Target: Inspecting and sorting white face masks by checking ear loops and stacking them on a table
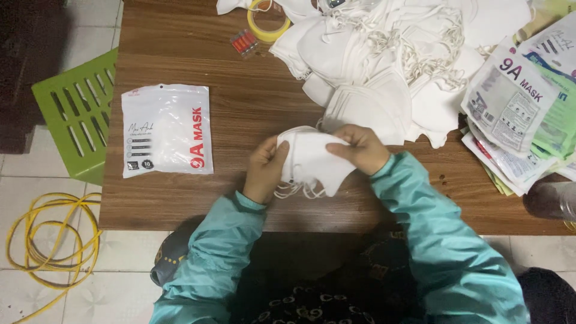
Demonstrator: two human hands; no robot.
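Observation:
A small stack of folded white face masks (pixel 311 161) is held between both hands above the brown wooden table (pixel 180 204). My left hand (pixel 266 169) grips its left edge, and my right hand (pixel 359 147) pinches its top right corner. White ear loops dangle below the stack. A flat white plastic pouch with red lettering (pixel 166 129) lies on the table to the left of my hands. A large heap of loose white masks (pixel 390 54) covers the table's far right part, just beyond my right hand.
A pile of printed mask pouches (pixel 519 108) lies at the right edge. A yellow tape roll (pixel 267 25) and small orange-red items (pixel 244 42) sit at the far edge. A green plastic stool (pixel 77 114) and coiled yellow cable (pixel 51 240) are on the floor left.

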